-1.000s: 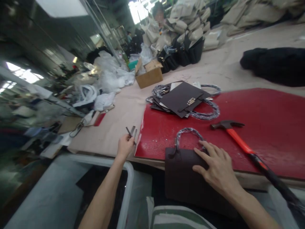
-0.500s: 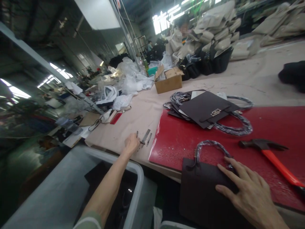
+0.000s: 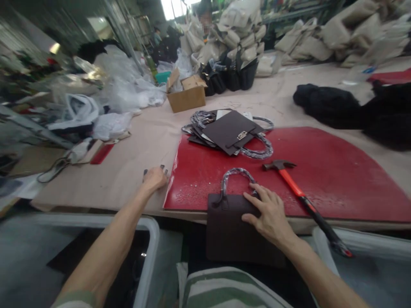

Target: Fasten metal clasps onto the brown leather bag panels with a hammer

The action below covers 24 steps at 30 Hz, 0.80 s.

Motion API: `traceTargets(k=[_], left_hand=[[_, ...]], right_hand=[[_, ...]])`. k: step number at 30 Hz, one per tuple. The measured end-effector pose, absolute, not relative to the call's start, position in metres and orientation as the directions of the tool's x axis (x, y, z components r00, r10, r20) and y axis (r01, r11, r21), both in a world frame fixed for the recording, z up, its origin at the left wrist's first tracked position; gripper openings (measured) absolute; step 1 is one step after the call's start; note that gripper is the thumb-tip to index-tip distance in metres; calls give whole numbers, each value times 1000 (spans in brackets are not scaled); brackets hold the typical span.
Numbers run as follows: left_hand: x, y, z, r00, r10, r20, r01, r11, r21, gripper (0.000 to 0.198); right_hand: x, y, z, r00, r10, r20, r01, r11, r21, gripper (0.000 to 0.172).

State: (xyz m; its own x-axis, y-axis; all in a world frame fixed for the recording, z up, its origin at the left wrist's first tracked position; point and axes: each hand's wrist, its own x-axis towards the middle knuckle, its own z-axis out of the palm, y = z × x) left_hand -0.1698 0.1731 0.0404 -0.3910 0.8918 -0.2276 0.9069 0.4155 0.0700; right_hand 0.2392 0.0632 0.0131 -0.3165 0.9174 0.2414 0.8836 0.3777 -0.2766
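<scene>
My right hand (image 3: 268, 214) lies spread on a dark brown handbag panel (image 3: 229, 239), its fingertips near the base of the film-wrapped handle (image 3: 239, 171). The panel overhangs the table's front edge towards my body. My left hand (image 3: 156, 177) is closed, fingers curled down over several small metal tools (image 3: 162, 167) left of the red board. Their ends stick out around it; what the fingers grip is hidden. A claw hammer (image 3: 293, 184) with an orange and black handle lies right of my right hand, its grip end past the table edge.
Similar brown panels with wrapped handles (image 3: 229, 128) are piled on the red board (image 3: 321, 171). A cardboard box (image 3: 188, 100), black bags (image 3: 245, 75) and black cloth (image 3: 324, 105) lie farther back. Grey bins (image 3: 154, 239) flank me below the table. Another person sits behind beige bags.
The view has swung right and down, showing more of the red board and the whole hammer. My left hand has moved over the small metal tools. My right hand stays on the panel.
</scene>
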Motion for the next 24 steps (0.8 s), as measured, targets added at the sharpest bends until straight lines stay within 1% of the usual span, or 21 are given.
traceTargets(k=[3, 6, 7, 8, 9, 10, 11, 12, 13, 14, 15, 16, 17, 19, 22, 24], left_hand=[[-177, 177, 41, -353, 902, -248, 911, 392, 128, 12], [-182, 166, 46, -316, 922, -222, 896, 367, 250, 18], [-181, 160, 49, -315, 926, -207, 870, 369, 328, 20], [-178, 153, 52, -319, 928, -195, 809, 374, 454, 20], [-173, 145, 56, -318, 928, -195, 694, 368, 619, 19], [-165, 136, 59, -307, 929, -209, 517, 347, 782, 19], [-153, 126, 62, -279, 931, -234, 298, 315, 901, 23], [-138, 117, 65, -234, 938, -257, 66, 279, 958, 33], [-120, 107, 67, -178, 944, -276, -112, 260, 959, 44], [-99, 97, 67, -127, 949, -287, -219, 255, 942, 53], [-77, 89, 66, -80, 954, -290, -287, 256, 923, 59], [-54, 80, 64, -47, 958, -282, -330, 252, 910, 60], [-32, 74, 61, -23, 964, -267, -344, 243, 907, 57], [7, 64, 53, 8, 978, -210, -297, 203, 933, 45], [45, 59, 41, 25, 996, -88, -120, 91, 989, 25], [56, 60, 34, 21, 1000, -14, 13, 13, 1000, 19]], right_hand=[[237, 60, 19, -287, 940, 182, 887, 333, -319, 58], [237, 59, 20, -273, 948, 163, 885, 314, -344, 60], [237, 58, 20, -271, 949, 162, 883, 312, -352, 60], [237, 58, 20, -269, 950, 160, 880, 310, -359, 61], [237, 58, 21, -266, 951, 159, 879, 307, -365, 61], [236, 58, 21, -264, 952, 157, 878, 305, -370, 61], [236, 58, 22, -262, 952, 155, 877, 303, -374, 61], [236, 58, 22, -261, 953, 153, 876, 300, -377, 61], [236, 58, 23, -259, 954, 150, 877, 297, -379, 61], [236, 57, 23, -258, 955, 146, 877, 295, -379, 61], [236, 57, 23, -257, 956, 144, 878, 293, -377, 61], [236, 57, 23, -257, 956, 141, 880, 292, -375, 61], [235, 57, 23, -257, 956, 140, 881, 291, -372, 61], [235, 57, 24, -258, 956, 139, 883, 292, -368, 61], [235, 56, 25, -261, 955, 142, 881, 296, -368, 60], [235, 55, 26, -265, 953, 147, 879, 302, -370, 59]])
